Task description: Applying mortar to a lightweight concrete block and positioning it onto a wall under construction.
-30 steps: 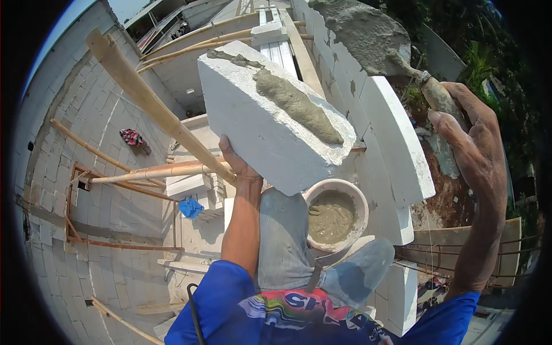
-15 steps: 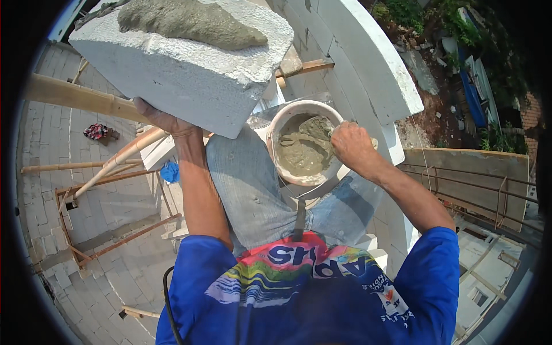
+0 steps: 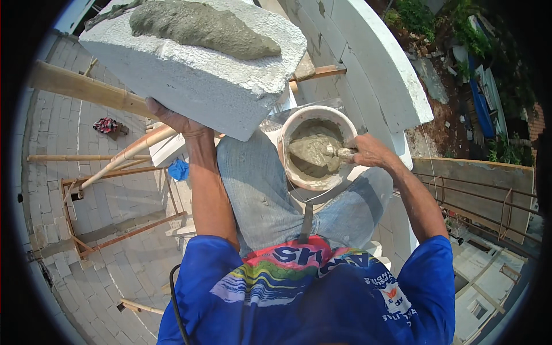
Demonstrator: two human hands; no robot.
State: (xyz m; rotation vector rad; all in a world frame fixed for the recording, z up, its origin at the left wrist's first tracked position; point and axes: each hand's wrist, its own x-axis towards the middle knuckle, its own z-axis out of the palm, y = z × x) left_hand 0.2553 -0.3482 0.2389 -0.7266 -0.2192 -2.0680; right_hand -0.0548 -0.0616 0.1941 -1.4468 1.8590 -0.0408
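The block is on the far left, over the left fingers, with a strip of mortar along its upper face. To its near right, the bucket stands between the knees. The trowel has its blade in the bucket and its handle at the right rim, in the right fingers. Right of the bucket runs the wall. A pole extends left from beside the left fingers; a crumpled bundle lies left of the left forearm.

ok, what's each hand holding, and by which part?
Left hand: block, from below at its lower edge. Right hand: trowel, by its handle.
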